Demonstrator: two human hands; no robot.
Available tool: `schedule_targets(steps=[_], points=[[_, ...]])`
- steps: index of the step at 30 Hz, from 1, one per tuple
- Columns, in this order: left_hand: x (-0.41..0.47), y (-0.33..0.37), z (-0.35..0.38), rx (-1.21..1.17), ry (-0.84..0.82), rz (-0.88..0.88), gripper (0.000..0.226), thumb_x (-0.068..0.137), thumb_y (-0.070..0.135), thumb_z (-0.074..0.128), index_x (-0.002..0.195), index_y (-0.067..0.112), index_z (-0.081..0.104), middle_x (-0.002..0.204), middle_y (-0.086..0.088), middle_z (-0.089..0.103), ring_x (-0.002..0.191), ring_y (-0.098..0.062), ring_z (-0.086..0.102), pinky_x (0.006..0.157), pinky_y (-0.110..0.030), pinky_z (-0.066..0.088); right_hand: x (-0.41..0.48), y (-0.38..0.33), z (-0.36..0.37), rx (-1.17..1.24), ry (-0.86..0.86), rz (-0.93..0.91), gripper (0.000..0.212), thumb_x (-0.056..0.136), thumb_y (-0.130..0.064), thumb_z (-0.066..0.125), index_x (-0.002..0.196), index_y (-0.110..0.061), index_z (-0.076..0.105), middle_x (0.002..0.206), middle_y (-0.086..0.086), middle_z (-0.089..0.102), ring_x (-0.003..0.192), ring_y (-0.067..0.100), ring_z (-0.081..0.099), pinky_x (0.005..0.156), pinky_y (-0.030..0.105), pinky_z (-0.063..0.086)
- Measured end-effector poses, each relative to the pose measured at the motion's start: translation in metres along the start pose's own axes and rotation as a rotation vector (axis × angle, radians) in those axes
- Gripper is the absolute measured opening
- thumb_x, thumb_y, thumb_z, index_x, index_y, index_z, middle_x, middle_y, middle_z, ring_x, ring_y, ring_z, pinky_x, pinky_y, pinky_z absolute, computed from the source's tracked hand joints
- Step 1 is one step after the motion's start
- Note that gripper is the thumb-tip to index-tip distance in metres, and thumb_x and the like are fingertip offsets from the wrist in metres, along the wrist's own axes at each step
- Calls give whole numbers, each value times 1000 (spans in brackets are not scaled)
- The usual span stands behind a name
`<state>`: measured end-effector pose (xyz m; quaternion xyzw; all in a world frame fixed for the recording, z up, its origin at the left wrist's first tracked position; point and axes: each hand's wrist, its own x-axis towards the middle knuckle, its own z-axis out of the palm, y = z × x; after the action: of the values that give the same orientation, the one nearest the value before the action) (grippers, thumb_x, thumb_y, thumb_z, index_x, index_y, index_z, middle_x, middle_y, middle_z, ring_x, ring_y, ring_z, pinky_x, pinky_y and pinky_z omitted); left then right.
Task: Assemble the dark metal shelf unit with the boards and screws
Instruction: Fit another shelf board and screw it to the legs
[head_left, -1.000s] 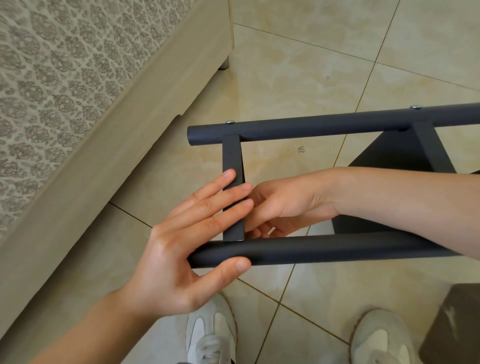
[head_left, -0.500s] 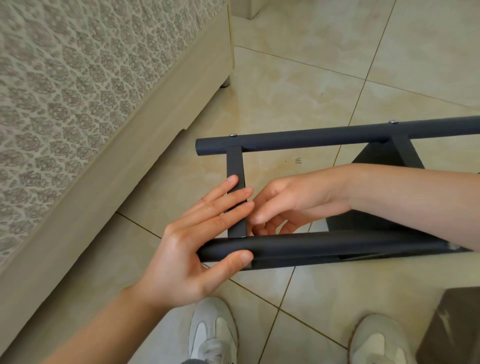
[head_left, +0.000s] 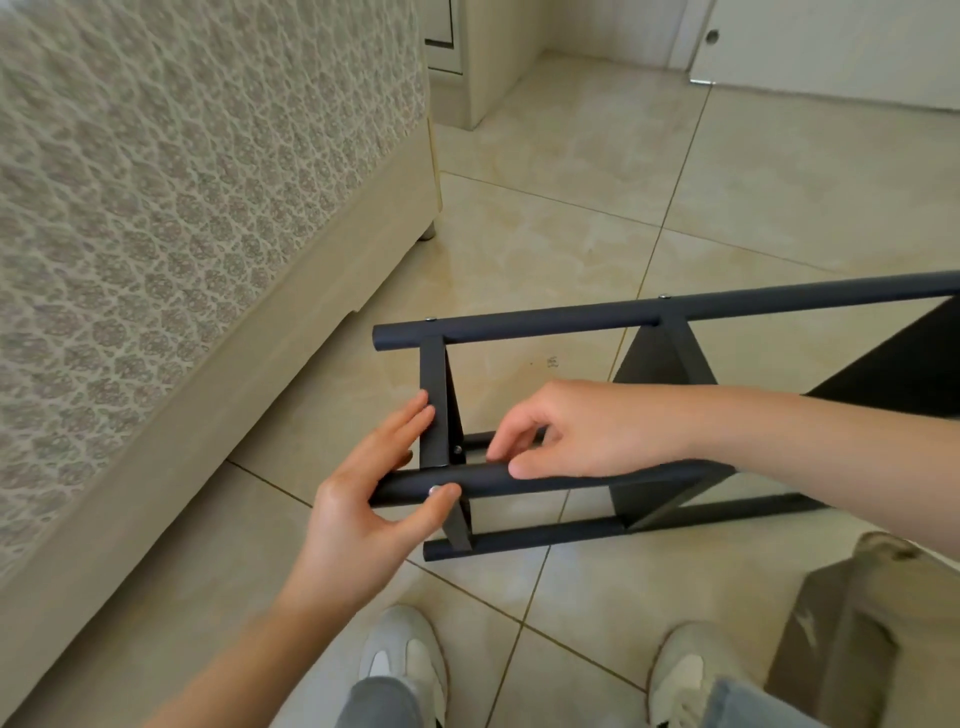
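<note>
Dark shelf unit (head_left: 675, 312) lies on tiled floor (head_left: 571, 249); left hand (head_left: 358, 514) presses straight fingers (head_left: 410, 422) on its crossbar (head_left: 435, 374), right hand (head_left: 587, 426) pinches its near tube (head_left: 571, 480)

A home bedroom: patterned bed (head_left: 171, 218), tiled floor (head_left: 597, 218), door (head_left: 831, 41).

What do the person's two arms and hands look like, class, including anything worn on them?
Both arms are bare as far as the view shows, with no sleeves. The left hand and right hand wear no gloves, and no rings, watch or bracelet show.
</note>
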<state>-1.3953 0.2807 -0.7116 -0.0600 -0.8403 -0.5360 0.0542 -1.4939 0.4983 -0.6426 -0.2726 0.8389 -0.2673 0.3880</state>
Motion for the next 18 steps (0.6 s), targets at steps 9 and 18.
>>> schedule_targets(steps=[9, 18], points=[[-17, 8, 23, -551, 113, -552, 91, 62, 62, 85, 140, 45, 42, 126, 27, 64, 119, 1, 61, 115, -37, 37, -22, -5, 21, -201, 159, -38, 38, 97, -15, 55, 133, -27, 58, 121, -6, 65, 105, 9, 60, 94, 27, 48], [-12, 21, 24, -709, -3, -660, 80, 75, 67, 60, 148, 40, 42, 134, 29, 54, 127, 3, 48, 118, -35, 29, -27, -11, 22, -325, 224, -35, 41, 96, -12, 55, 135, -26, 55, 123, -2, 64, 107, 15, 60, 95, 32, 49]])
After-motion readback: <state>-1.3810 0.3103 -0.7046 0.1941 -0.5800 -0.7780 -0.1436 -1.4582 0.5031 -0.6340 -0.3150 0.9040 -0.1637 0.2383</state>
